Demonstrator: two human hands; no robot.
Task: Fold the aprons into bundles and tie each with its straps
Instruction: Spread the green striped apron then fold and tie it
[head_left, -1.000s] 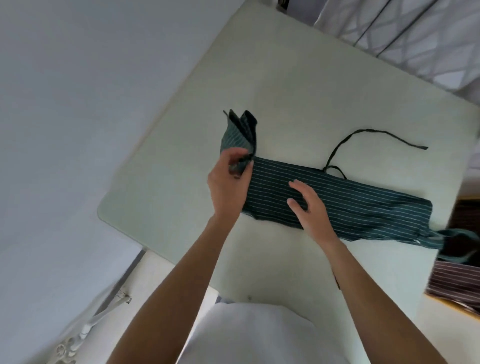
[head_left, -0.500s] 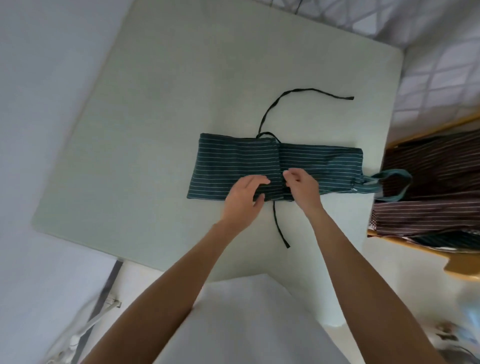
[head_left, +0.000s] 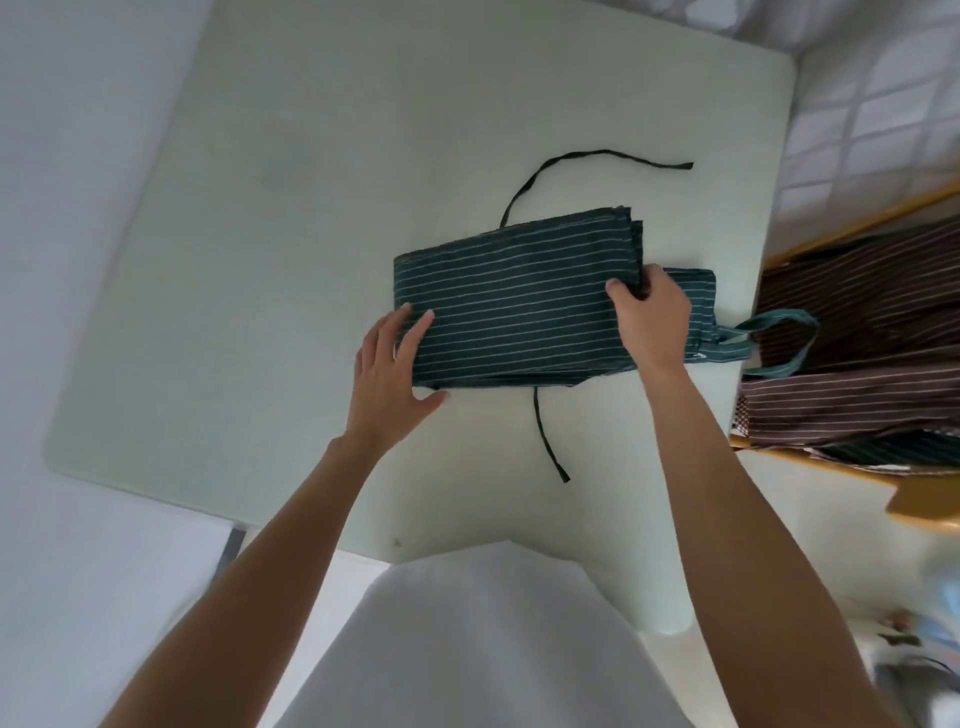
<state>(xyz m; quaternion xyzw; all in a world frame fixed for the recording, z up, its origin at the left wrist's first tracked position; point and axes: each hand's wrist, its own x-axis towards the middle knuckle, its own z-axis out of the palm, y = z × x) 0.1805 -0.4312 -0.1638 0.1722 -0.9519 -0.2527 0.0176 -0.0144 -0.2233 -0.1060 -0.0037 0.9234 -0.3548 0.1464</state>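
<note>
- Apron (head_left: 519, 301) now folded shorter, layers stacked, versus 0.5 s ago.
- Right hand (head_left: 652, 319) pinches folded right edge.
- Left hand (head_left: 389, 371) flat, open, pressing left end.

A plain room in what looks like a home or small work space, though nothing settles which. A pale tabletop (head_left: 311, 260) with rounded corners stands against a bare light wall (head_left: 78, 208). To the right, a wooden chair (head_left: 857, 467) holds striped aprons (head_left: 857, 374), and a patterned white curtain (head_left: 872, 104) hangs beyond.
</note>
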